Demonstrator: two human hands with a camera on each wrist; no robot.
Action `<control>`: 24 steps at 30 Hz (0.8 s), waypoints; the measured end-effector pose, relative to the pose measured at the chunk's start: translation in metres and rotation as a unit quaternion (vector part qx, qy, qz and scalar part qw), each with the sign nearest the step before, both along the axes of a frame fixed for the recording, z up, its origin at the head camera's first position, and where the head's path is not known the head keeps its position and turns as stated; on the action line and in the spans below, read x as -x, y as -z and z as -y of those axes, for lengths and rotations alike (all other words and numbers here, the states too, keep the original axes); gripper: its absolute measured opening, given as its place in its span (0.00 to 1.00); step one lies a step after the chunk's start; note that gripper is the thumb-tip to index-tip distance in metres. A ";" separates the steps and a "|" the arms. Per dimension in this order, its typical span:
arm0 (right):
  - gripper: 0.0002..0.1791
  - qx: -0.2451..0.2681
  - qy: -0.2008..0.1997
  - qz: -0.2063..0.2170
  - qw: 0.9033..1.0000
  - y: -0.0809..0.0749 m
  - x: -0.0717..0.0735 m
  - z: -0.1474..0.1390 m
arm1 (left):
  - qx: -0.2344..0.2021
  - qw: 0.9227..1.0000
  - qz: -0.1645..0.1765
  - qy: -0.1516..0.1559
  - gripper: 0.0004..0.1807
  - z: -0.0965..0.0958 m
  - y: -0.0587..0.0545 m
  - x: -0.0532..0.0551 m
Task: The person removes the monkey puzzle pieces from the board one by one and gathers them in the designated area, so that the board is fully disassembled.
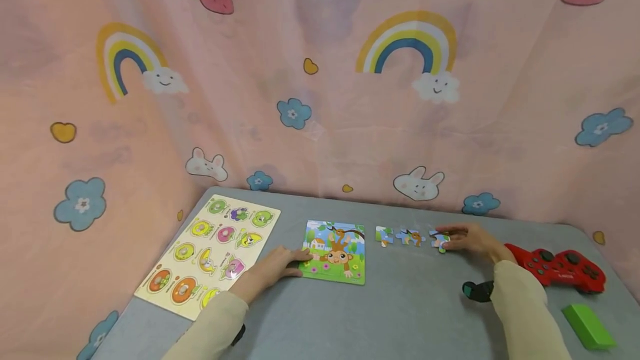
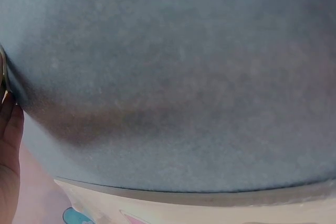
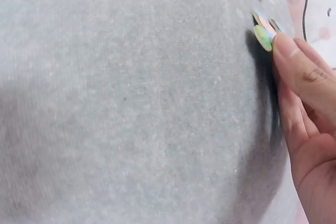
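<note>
A square monkey jigsaw puzzle lies on the grey table. At its left edge is my left hand, fingers over the border and thumb near the lower left corner; only part of that hand enters the left wrist view. My right hand pinches a small puzzle piece, thumb at its near edge. In the right wrist view the thumb and fingers meet at this piece. Two more loose pieces, a green-and-blue one and a branch-patterned one, form a row to its left.
A cream fruit-and-vegetable knob board lies at the left. Beyond my right wrist are a red game controller and a green block. A pink patterned curtain stands behind the table's back edge.
</note>
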State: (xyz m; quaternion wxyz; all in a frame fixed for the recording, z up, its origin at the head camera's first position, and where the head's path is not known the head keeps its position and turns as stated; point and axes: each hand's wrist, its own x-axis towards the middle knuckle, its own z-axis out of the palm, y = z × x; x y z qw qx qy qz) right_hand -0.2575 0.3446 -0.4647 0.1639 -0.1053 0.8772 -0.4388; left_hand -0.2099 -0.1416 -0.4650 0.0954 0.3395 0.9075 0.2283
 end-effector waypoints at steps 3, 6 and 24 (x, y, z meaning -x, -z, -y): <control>0.28 -0.024 -0.005 -0.023 0.999 -0.002 0.001 0.001 | 0.000 1.000 0.002 -0.003 0.23 0.000 0.000 0.000; 0.27 -0.045 -0.002 -0.040 0.998 -0.002 0.002 0.003 | 0.006 1.000 0.003 -0.007 0.24 0.000 0.001 0.000; 0.30 0.041 0.038 -0.023 0.998 0.012 -0.001 -0.009 | 0.003 1.000 0.000 -0.001 0.23 0.000 -0.001 0.001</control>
